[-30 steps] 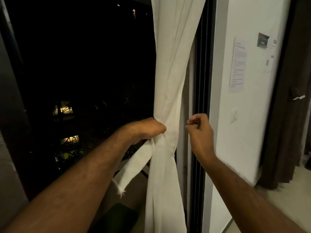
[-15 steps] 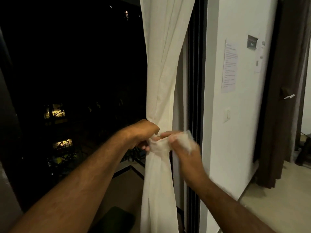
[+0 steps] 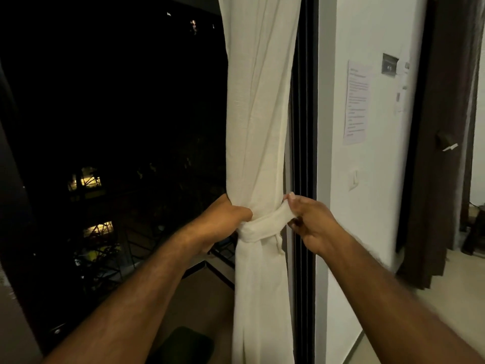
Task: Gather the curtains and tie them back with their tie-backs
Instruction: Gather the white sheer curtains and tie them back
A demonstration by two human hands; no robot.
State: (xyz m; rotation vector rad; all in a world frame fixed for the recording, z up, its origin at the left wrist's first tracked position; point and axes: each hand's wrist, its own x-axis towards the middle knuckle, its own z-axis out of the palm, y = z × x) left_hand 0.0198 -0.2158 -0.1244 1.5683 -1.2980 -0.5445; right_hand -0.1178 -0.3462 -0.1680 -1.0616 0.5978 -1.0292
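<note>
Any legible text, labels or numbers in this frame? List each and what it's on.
Nothing is legible enough to quote.
The paper sheet on the white wall: printed lines, too blurred to read.
The dark wall panel: small marks, too small to read.
The wall switch: no marking visible.
The curtain and tie-back: no print.
</note>
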